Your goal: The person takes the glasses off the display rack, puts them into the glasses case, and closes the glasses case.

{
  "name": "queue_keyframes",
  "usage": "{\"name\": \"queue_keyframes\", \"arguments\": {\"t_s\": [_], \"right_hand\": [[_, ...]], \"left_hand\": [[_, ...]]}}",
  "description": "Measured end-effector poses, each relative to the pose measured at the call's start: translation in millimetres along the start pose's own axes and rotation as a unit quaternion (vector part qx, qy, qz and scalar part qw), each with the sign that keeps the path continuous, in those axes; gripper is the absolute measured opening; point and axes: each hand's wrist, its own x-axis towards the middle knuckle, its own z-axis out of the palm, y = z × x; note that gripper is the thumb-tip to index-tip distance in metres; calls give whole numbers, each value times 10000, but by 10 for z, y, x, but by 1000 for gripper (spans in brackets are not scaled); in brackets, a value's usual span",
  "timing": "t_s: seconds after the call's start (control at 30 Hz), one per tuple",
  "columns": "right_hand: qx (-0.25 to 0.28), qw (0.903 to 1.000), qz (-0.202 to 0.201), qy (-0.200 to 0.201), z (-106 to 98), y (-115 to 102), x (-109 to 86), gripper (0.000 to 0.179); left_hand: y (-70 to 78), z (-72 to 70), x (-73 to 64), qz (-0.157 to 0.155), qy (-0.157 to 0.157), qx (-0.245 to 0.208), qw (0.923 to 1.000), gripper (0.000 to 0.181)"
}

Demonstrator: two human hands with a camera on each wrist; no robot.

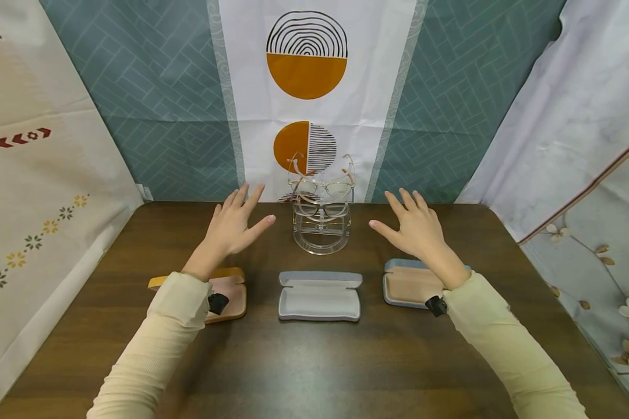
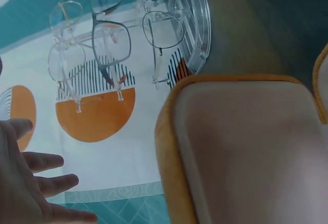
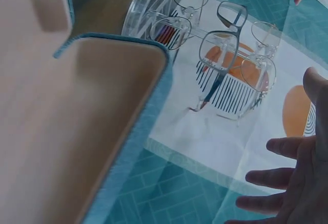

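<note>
My left hand (image 1: 230, 227) hovers with spread fingers above and behind the orange glasses case (image 1: 237, 297), touching nothing. On the other side, my right hand (image 1: 416, 227) is likewise held out in the air, fingers apart, behind the blue glasses case (image 1: 406, 286). Between the hands stands a clear display stand (image 1: 321, 250) bearing three pairs of glasses. The top pair (image 1: 338, 188) has a thin gold rim; a dark-framed pair (image 2: 95, 42) sits in the middle, with a thin-rimmed pair (image 3: 170, 33) lowest. A grey case (image 1: 320, 302) lies in front of the stand. All three cases have raised lids.
The brown wooden table (image 1: 314, 366) carries everything. A patterned cloth (image 1: 178, 105) hangs directly behind its far edge, with floral cloths at the left (image 1: 42, 256) and right (image 1: 571, 233). Sleeves partly hide the orange and blue cases.
</note>
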Motion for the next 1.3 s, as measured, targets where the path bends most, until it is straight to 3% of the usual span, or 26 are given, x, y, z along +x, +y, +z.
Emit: {"name": "queue_keyframes", "arguments": {"t_s": [0.3, 0.57, 0.77, 1.0, 1.17, 1.3], "right_hand": [[21, 10000, -25, -80, -71, -36, 200, 82], [110, 9999, 17, -109, -112, -59, 353, 81], [490, 9988, 33, -14, -122, -94, 445, 77], [1284, 9915, 153, -148, -121, -143, 574, 70], [1674, 9856, 226, -100, -76, -144, 655, 63], [2206, 9744, 432, -69, -35, -145, 706, 57]], "left_hand": [[-41, 29, 208, 10, -15, -345, 9994, 76], [-13, 10, 305, -15, 38, -499, 9987, 73], [-21, 32, 405, 76, 159, -880, 9960, 68], [-31, 91, 512, 28, 314, -1547, 9875, 60], [7, 118, 590, -204, 379, -2186, 9749, 58], [40, 131, 641, -471, 365, -2608, 9635, 57]]}}
